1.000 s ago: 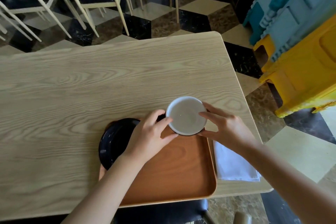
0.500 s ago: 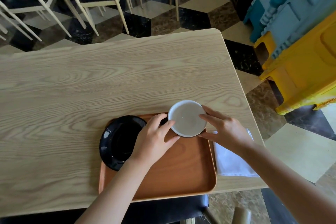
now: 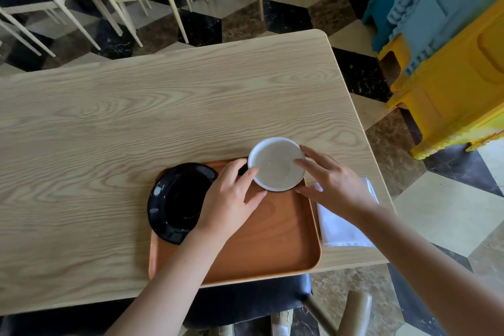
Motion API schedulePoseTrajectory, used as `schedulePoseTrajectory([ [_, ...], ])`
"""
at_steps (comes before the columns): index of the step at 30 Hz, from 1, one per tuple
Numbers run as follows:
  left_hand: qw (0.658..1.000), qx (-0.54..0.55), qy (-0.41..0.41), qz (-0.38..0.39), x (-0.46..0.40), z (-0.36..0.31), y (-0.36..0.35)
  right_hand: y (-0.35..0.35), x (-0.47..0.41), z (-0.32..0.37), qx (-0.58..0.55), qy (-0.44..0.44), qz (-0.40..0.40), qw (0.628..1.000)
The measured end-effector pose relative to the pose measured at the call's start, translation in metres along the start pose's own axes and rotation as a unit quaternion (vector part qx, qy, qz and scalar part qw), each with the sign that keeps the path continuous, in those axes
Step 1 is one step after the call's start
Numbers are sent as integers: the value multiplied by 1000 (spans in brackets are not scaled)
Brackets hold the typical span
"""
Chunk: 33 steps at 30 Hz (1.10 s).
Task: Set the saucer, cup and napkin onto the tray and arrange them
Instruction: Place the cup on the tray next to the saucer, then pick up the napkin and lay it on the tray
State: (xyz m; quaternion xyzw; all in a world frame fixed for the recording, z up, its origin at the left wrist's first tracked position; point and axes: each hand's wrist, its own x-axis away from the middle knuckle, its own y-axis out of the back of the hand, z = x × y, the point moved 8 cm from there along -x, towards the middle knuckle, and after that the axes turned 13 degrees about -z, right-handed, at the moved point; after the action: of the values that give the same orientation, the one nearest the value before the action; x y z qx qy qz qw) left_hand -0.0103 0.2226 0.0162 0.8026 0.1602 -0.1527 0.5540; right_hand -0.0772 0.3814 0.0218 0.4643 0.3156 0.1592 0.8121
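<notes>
Black saucer point(image 3: 177, 199) sits on the wooden tray's point(image 3: 272, 254) left edge, left hand point(image 3: 231, 199) and right hand point(image 3: 331, 185) both clasp the white-lined cup point(image 3: 276, 163) at the far-right corner, napkin point(image 3: 343, 224) still on the desk point(image 3: 136, 117) beside the tray.

Both bare forearms reach forward from the near edge, angled in toward each other. The left hand point(image 3: 229, 199) is palm down, its thumb and fingers spread and curled in a loose grip, fingertips pointing right. The right hand point(image 3: 330, 183) mirrors it, palm down, index finger stretched out to the left and thumb lower, the fingers parted.
</notes>
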Motion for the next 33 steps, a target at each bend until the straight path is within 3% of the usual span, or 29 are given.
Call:
schedulePoseTrajectory([
  [6, 998, 9, -51, -32, 19, -33, 13, 23, 30, -8, 36, -40, -17, 998],
  [9, 993, 47, -102, 29, 42, -76, 0, 36, 62, -30, 62, -116, -28, 991],
  [15, 975, 49, -165, 142, 78, -140, -51, 37, 118, -73, 35, -340, 16, 940],
  [19, 966, 28, -176, 185, 84, -150, -67, 36, 123, -71, 3, -394, -6, 919],
  [26, 963, 18, -199, 181, 85, -151, -69, 30, 121, -86, -63, -503, -26, 861],
  [28, 966, 83, -162, 184, 81, -149, -65, 32, 121, -88, -114, -524, -38, 843],
  [30, 963, 190, -52, 185, 75, -142, -59, 38, 121, -84, -175, -536, -57, 824],
  [33, 937, 289, 128, 148, 70, -120, -52, 49, 115, -70, -229, -515, -75, 823],
])
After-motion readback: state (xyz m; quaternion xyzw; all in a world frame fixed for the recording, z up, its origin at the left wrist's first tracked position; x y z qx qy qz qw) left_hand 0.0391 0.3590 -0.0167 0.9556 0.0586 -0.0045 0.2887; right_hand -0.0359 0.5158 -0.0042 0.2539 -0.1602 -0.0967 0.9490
